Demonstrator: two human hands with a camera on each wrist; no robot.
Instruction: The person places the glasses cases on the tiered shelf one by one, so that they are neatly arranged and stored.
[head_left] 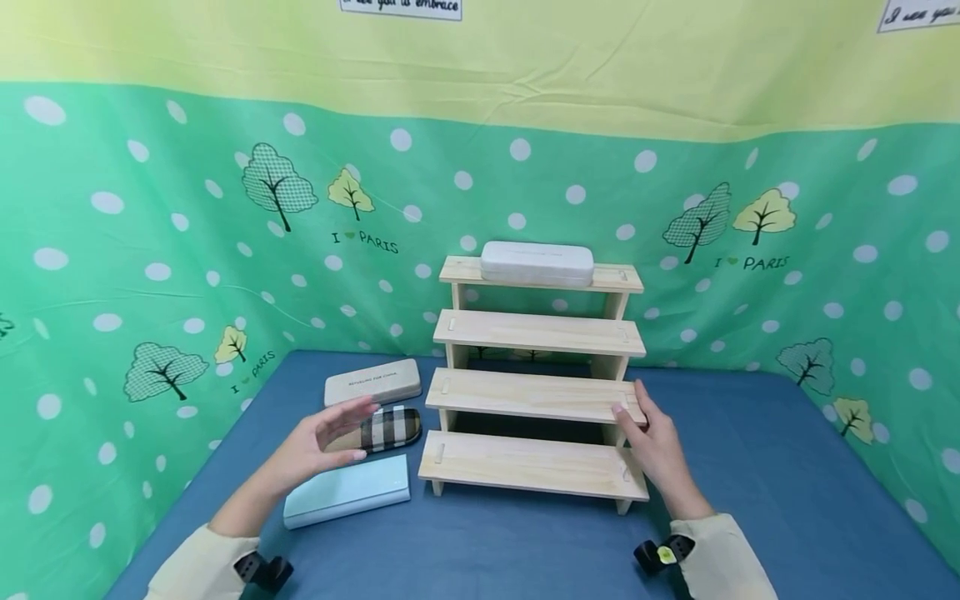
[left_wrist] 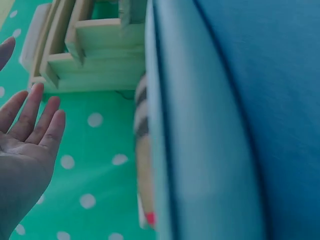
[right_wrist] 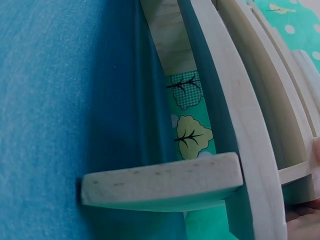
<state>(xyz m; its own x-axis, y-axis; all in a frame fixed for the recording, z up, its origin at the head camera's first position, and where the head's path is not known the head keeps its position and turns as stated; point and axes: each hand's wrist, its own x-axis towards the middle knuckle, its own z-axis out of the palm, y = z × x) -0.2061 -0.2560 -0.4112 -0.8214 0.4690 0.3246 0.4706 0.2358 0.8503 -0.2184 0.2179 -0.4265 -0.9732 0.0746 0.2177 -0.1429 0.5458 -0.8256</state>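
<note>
A four-tier wooden display rack (head_left: 540,393) stands on the blue-covered table. My right hand (head_left: 658,446) grips the right end of its second shelf from the bottom, thumb on top; in the right wrist view only part of that hand shows, at the lower right edge. A white glasses case (head_left: 536,262) lies on the top shelf. Left of the rack, my left hand (head_left: 318,442) hovers with fingers spread, holding nothing. Beneath and around it lie a whitish lettered glasses case (head_left: 375,381), a plaid-and-tan glasses case (head_left: 393,427), partly hidden by the hand, and a light blue flip-top case (head_left: 348,490).
A green and yellow curtain (head_left: 525,183) with white dots and printed trees hangs behind and beside the table. Blue cloth (head_left: 757,467) extends right of the rack and along the front. Small black cameras sit on both wrists.
</note>
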